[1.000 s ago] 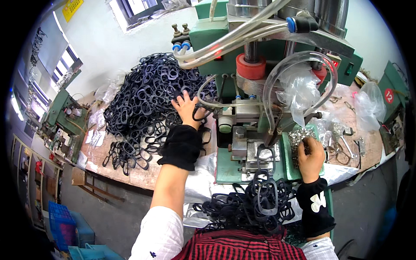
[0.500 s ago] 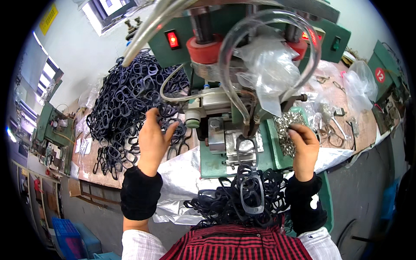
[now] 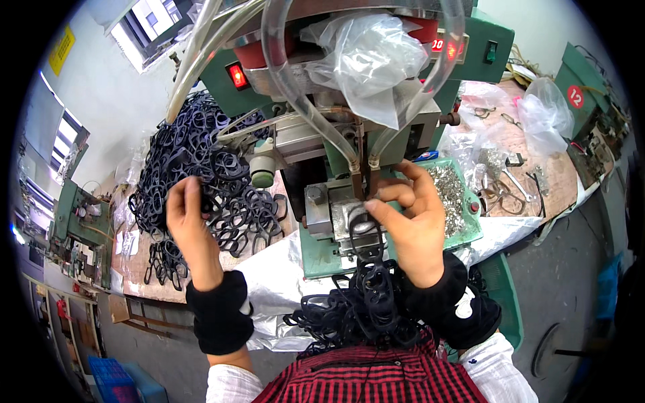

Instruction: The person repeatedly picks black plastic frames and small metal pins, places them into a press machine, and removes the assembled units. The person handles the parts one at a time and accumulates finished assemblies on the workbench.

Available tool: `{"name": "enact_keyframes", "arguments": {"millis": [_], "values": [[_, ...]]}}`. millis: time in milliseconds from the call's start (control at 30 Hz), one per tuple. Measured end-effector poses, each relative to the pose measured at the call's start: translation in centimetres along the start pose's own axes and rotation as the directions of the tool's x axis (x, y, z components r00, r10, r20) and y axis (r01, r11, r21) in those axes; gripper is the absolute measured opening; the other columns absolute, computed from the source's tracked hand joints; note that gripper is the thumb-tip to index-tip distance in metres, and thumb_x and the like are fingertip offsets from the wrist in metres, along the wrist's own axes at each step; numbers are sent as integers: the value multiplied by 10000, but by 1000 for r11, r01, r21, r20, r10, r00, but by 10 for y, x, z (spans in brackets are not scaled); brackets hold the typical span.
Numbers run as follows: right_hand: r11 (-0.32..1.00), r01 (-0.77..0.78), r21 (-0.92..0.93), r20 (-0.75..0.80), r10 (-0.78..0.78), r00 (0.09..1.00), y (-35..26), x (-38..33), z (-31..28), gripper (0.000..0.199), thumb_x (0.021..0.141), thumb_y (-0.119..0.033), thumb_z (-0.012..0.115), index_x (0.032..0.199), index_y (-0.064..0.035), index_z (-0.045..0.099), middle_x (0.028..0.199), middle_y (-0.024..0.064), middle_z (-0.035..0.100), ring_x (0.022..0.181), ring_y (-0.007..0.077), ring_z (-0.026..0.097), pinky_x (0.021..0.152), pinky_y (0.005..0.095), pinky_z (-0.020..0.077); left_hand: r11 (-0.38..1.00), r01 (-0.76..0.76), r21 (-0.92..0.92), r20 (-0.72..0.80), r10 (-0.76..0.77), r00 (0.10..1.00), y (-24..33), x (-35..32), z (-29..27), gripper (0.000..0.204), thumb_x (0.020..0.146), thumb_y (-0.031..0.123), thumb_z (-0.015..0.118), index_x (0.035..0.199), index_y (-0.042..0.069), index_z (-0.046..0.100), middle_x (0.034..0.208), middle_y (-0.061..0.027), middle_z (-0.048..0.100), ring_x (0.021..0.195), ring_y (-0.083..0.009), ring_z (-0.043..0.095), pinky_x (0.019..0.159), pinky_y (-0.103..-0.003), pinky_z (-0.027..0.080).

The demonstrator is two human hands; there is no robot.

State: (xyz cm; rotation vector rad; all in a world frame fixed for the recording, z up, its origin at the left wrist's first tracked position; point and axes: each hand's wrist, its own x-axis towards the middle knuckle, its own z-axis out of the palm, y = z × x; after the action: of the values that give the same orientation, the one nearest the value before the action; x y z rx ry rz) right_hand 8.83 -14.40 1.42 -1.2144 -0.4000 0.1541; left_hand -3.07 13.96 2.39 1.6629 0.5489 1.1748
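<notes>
Head view, looking down at a green bench press (image 3: pixel 316 258). The left hand (image 3: pixel 191 228) rests at the edge of a heap of black rubber loops (image 3: pixel 195 168) on the wooden bench, its fingers curled closed around one loop (image 3: pixel 225 168) of the heap. The right hand (image 3: pixel 410 225) is raised at the press's metal fixture (image 3: pixel 336 215), directly under the clear hoses (image 3: pixel 302 101); thumb and forefinger pinch a small part too small to identify, just above a black loop (image 3: pixel 366 232) lying on the fixture. A second tangle of black loops (image 3: pixel 363 309) lies between the press and the person's red checked shirt (image 3: pixel 376 379). A green tray of small silvery metal pieces (image 3: pixel 453 195) sits just beside the right hand. Both wrists carry black cuffs (image 3: pixel 218 312).
</notes>
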Motion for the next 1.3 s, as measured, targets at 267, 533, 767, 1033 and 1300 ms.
{"name": "enact_keyframes", "arguments": {"millis": [267,533,767,1033,1300], "values": [[961,77,-267,187,-27,982,-20,-11,-16,432,840,1,633,1267,32,579,1292,177,628,1199,273,585,1041,380,435,660,-703,-267,524,711,468,52,-88,38,148,886,117,614,934,124,754,1008,-85,724,884,-215,624,861,-446,519],[202,254,-946,176,-339,924,54,9,-132,202,746,-100,761,937,-58,712,1245,199,610,1260,422,515,999,489,455,551,-765,-333,564,767,307,34,-105,94,353,688,138,711,1026,181,803,1122,-24,729,844,-233,600,865,-455,539],[28,521,-853,504,-217,836,52,30,-114,212,764,-98,702,958,-54,627,1322,180,572,1288,382,503,951,512,479,635,-700,-327,630,699,340,29,-109,85,355,716,145,790,1070,178,784,1199,-46,701,979,-248,624,956,-480,511],[300,235,-925,132,-327,936,49,10,-135,99,857,-42,665,917,6,603,975,174,643,946,393,602,846,437,483,750,-435,498,78,462,884,21,-128,20,250,766,62,768,1002,115,705,1152,-68,649,1114,-305,564,1010,-471,402],[891,44,-452,-236,-167,957,71,21,-129,232,991,-91,598,1163,36,686,1132,100,706,1042,156,627,954,263,452,232,-255,939,165,347,923,-86,-14,16,278,740,338,813,796,75,743,1049,-93,615,1072,-329,523,888,-453,411]]}}
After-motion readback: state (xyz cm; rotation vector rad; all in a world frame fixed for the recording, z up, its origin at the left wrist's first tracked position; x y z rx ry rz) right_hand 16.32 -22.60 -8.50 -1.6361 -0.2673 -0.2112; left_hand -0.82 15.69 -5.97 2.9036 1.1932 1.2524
